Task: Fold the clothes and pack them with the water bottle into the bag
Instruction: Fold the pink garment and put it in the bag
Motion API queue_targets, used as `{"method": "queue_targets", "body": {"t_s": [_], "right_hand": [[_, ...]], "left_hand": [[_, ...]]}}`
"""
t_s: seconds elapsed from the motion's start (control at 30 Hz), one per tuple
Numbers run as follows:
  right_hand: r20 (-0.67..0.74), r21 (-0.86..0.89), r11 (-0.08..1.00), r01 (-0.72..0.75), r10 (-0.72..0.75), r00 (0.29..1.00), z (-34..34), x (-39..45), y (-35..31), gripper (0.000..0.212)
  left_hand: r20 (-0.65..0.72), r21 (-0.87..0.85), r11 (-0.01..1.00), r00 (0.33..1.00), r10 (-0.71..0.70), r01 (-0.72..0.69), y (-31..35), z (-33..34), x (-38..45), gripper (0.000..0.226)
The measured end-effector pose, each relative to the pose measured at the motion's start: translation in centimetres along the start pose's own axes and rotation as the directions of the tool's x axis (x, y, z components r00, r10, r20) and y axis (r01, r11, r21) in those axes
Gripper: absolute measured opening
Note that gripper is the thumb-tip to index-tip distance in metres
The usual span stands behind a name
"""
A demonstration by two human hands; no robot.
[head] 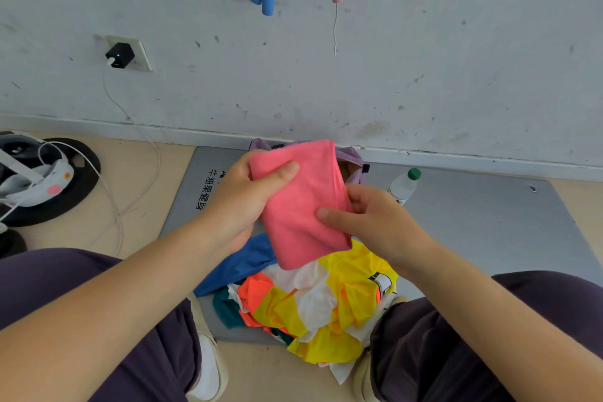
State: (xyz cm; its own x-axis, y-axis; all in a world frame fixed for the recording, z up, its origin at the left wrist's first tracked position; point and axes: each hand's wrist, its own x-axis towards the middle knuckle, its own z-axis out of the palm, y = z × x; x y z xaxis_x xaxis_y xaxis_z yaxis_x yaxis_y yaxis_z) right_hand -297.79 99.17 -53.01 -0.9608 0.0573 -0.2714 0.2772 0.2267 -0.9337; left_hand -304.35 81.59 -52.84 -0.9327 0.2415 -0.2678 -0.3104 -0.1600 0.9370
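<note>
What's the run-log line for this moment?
left hand: grips pink cloth | right hand: grips same | bag: behind | bottle: on mat

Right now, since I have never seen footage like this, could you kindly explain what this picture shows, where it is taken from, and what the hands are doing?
There is one picture, from a camera worn on a person's head, looking down at their own bare hands. The left hand and right hand both grip a folded pink cloth. Below it, a crumpled pile of yellow, orange, white and blue clothes lies on a grey floor mat. Behind the cloth is a purple fabric bag, mostly hidden. A clear plastic water bottle with a green cap lies on the mat beside it.
</note>
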Motion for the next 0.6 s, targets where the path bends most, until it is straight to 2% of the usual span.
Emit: {"method": "queue_targets", "body": {"t_s": [0.1, 0.17, 0.23, 0.27, 0.3, 0.37, 0.43, 0.47, 0.53, 0.6], "right_hand": [[0.102, 0.009, 1.0, -0.001, 0.0, 0.995, -0.9, 0.3, -0.4, 0.035], [0.142, -0.083, 0.996, -0.016, 0.028, 0.989, -1.4, 0.3, -0.7, 0.042], [0.004, -0.229, 0.973, 0.027, -0.027, 1.0, -1.5, 0.6, -0.7, 0.047], [-0.08, -0.24, 0.969, 0.057, -0.078, 0.994, -1.5, 0.7, -0.5, 0.048], [-0.116, -0.183, 0.98, 0.074, -0.096, 0.989, -1.5, 0.5, -0.5, 0.051], [0.002, -0.005, 0.998, 0.062, -0.062, 0.998, -1.1, 0.2, -0.7, 0.066], [0.136, 0.121, 0.992, 0.02, -0.036, 0.99, -0.9, 0.1, -0.6, 0.061], [0.155, 0.173, 0.985, -0.002, -0.025, 0.988, -0.9, 0.0, -0.5, 0.055], [0.078, 0.238, 0.971, -0.025, 0.006, 0.997, -0.9, 0.1, -0.6, 0.047], [-0.086, 0.237, 0.971, 0.02, 0.0, 0.996, -0.8, 0.2, -0.6, 0.036]], "left_hand": [[-0.011, -0.126, 0.992, 1.0, 0.021, -0.022, 0.5, -0.2, 0.2, 0.042], [-0.011, -0.161, 0.986, 0.999, 0.031, -0.033, 0.7, -0.4, 0.3, 0.041], [-0.019, -0.144, 0.989, 0.999, 0.028, -0.03, 0.8, -0.5, 0.4, 0.043], [-0.019, -0.115, 0.993, 0.999, 0.027, -0.029, 0.8, -0.6, 0.4, 0.046], [-0.006, -0.077, 0.997, 1.0, 0.028, -0.028, 0.8, -0.6, 0.3, 0.048], [0.075, -0.01, 1.0, 0.997, 0.007, -0.006, 0.7, -0.5, 0.0, 0.052], [0.157, 0.032, 0.999, 0.987, -0.022, 0.018, 0.4, -0.2, -0.5, 0.052], [0.161, 0.073, 0.997, 0.987, -0.019, 0.007, 0.4, 0.0, -0.7, 0.051], [0.083, 0.223, 0.973, 0.996, 0.043, -0.061, 0.3, 0.0, -0.5, 0.044], [0.018, 0.367, 0.924, 0.994, 0.112, -0.11, 0.4, -0.1, -0.2, 0.034]]}}
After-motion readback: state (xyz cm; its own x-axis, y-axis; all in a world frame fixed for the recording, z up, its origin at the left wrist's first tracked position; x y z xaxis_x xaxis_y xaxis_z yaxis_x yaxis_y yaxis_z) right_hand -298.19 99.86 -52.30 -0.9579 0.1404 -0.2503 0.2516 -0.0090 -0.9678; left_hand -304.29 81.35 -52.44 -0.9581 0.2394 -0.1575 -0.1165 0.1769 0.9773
